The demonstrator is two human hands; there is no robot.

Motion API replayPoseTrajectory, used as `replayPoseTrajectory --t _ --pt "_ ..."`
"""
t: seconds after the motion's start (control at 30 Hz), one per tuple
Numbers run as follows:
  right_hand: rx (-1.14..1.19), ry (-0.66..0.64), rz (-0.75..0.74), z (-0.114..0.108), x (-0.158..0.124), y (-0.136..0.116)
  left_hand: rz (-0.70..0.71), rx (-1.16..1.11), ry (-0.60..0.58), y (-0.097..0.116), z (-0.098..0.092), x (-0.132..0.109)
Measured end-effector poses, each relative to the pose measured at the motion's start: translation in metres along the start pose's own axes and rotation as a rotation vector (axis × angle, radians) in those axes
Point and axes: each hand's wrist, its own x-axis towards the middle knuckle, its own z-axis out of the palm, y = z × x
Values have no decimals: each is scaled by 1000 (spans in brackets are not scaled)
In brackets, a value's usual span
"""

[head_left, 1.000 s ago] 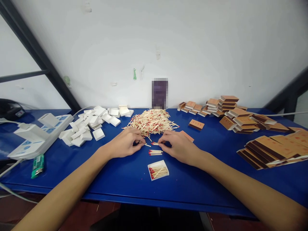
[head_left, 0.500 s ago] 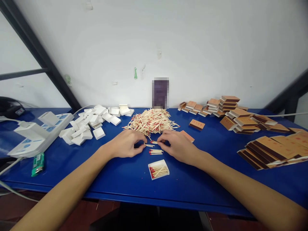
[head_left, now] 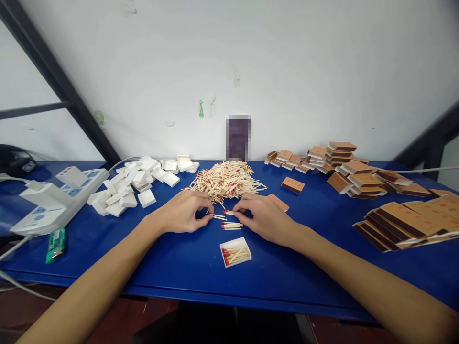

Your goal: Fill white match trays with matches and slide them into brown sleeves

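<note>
My left hand pinches a pale matchstick between thumb and forefinger, in front of a big heap of red-tipped matches. Facing it, my right hand is closed with its fingertips on a few matches, red heads pointing left. Just below the fingers, several matches lie side by side in a small row. Nearer the table's front edge sits a white matchbox tray with several matches in it, heads to the left. Part of an orange matchbox sleeve shows behind my right hand.
White empty trays are piled at the back left, beside a white power strip and a green packet. Matchbox sleeves are stacked at the back right, more at the right. One lone sleeve lies between.
My left hand has moved slightly left with the matchstick, away from my right hand. The right hand stays nearly in place on its matches.
</note>
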Motion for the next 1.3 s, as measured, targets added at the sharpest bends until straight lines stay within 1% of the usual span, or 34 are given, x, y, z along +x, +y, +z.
replayPoseTrajectory --t 0.2,0.47,0.6,0.67,0.73,0.97,1.1,1.3 --pt "-9 7 19 0 2 0 -20 -9 52 1 11 5" --pt "28 -11 19 0 2 -1 -18 -43 85 13 23 15" --pt "48 -7 17 0 1 -1 -43 -134 127 13 27 17" --pt "49 -9 20 1 1 -1 -38 -210 141 12 26 16" --pt "50 -14 13 1 1 -1 -31 -239 150 12 22 14" --pt "57 -38 8 -5 -2 -3 34 -17 103 8 7 6" --pt "62 -47 3 -6 -3 -3 26 26 75 6 7 5" --pt "67 -47 -9 -5 -5 2 21 27 54 4 10 5"
